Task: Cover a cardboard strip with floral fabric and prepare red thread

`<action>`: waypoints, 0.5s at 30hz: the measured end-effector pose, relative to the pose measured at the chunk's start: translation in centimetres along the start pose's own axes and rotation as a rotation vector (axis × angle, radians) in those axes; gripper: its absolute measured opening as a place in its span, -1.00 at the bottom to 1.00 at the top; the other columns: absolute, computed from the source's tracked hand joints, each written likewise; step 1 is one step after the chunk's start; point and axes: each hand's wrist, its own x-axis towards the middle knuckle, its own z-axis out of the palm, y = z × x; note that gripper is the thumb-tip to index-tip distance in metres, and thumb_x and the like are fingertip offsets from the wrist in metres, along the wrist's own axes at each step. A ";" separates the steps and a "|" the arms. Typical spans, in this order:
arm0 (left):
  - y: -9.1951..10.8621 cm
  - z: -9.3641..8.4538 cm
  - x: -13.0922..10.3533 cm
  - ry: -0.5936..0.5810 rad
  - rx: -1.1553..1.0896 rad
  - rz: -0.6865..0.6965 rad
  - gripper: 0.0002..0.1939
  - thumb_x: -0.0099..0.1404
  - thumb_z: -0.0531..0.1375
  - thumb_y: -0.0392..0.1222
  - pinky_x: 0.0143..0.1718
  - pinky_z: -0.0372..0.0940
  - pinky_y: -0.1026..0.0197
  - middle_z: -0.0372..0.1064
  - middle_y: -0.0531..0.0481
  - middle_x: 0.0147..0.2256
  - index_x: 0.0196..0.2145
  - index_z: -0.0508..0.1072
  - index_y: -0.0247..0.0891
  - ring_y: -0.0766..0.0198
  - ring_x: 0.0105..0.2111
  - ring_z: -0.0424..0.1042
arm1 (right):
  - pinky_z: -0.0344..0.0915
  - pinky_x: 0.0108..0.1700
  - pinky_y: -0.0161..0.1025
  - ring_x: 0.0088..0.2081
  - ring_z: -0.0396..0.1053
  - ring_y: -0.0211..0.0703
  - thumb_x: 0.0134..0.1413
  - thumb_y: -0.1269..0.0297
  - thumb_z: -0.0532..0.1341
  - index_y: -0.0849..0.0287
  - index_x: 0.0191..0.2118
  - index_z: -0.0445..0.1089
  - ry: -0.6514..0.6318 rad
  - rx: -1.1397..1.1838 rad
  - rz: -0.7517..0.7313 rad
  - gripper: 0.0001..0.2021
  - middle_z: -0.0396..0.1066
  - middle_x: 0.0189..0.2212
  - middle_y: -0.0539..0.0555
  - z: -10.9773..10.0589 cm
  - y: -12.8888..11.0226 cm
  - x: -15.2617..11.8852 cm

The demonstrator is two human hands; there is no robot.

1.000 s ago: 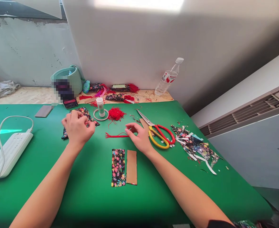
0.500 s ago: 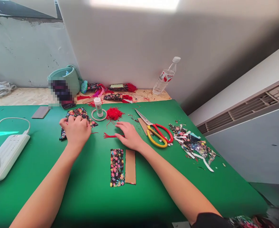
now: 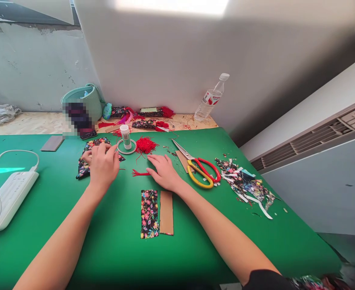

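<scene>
My left hand (image 3: 103, 166) is open, its fingers loosely bent over the right part of a dark flowered cloth (image 3: 85, 163). Its fingertips are close to a bracelet-like ring (image 3: 127, 152) with a white glue stick (image 3: 125, 137) standing inside it. My right hand (image 3: 164, 172) rests open, palm down, with the thumb at a small bundle of red threads (image 3: 139, 173); part of that bundle is hidden. Below the right hand lie a flowered fabric strip (image 3: 149, 213) and a brown cardboard strip (image 3: 166, 213), side by side.
A red thread pile (image 3: 146, 145) sits behind my hands. Scissors (image 3: 200, 165) lie at the right, beside fabric and paper scraps (image 3: 243, 181). A water bottle (image 3: 210, 98) and green basket (image 3: 86, 100) stand at the back. A white power strip (image 3: 11, 197) is at left.
My left hand has lifted off the flowered cloth and moved right, toward the ring and glue stick. My right hand has stayed almost in place.
</scene>
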 end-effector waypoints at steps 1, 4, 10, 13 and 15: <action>0.2 0.2 0.0 -0.024 -0.134 0.000 -0.71 0.27 0.04 -0.27 -0.10 0.15 -0.11 0.37 -0.22 -0.19 -0.09 0.42 -0.30 0.00 -0.15 0.33 | -0.11 0.21 0.27 0.15 0.17 0.05 0.19 0.26 0.09 0.18 0.10 0.26 0.042 0.028 -0.011 -0.64 0.27 0.11 0.26 -0.1 0.0 -0.1; 1.3 0.9 -0.5 -0.184 -0.597 0.029 -0.54 0.27 -0.03 -0.36 -0.22 0.32 0.08 0.34 -0.20 -0.06 0.13 0.19 -0.26 0.25 -0.35 0.41 | 0.05 0.18 0.14 0.09 0.25 -0.01 0.19 0.30 0.08 0.15 0.04 0.32 0.160 0.125 -0.083 -0.69 0.35 0.04 0.21 -0.4 -0.4 -0.5; 3.5 2.6 -2.5 -0.450 -0.876 0.191 -0.41 0.31 -0.11 -0.38 -0.02 0.32 0.13 0.17 -0.18 0.17 0.27 -0.08 -0.13 0.26 -0.07 0.41 | 0.10 0.16 0.03 0.06 0.28 -0.07 0.17 0.36 0.09 0.13 -0.03 0.36 0.224 0.196 -0.247 -0.74 0.41 -0.02 0.15 -1.3 -1.7 -1.3; 3.4 3.1 -2.8 -0.444 -0.868 0.177 -0.41 0.29 -0.05 -0.37 0.07 0.26 0.09 0.27 -0.19 0.09 0.26 -0.05 -0.20 0.23 0.03 0.35 | 0.12 0.16 0.02 0.02 0.33 -0.10 0.16 0.38 0.11 0.14 -0.08 0.39 0.259 0.229 -0.276 -0.77 0.44 -0.05 0.14 -1.7 -1.9 -1.4; 3.1 3.3 -2.6 -0.419 -0.856 0.151 -0.43 0.28 -0.03 -0.36 0.07 0.27 0.07 0.32 -0.18 0.03 0.24 0.00 -0.23 0.23 0.02 0.36 | 0.19 0.11 -0.01 -0.04 0.37 -0.11 0.14 0.37 0.13 0.12 -0.13 0.41 0.305 0.256 -0.254 -0.80 0.47 -0.11 0.11 -1.9 -2.0 -1.5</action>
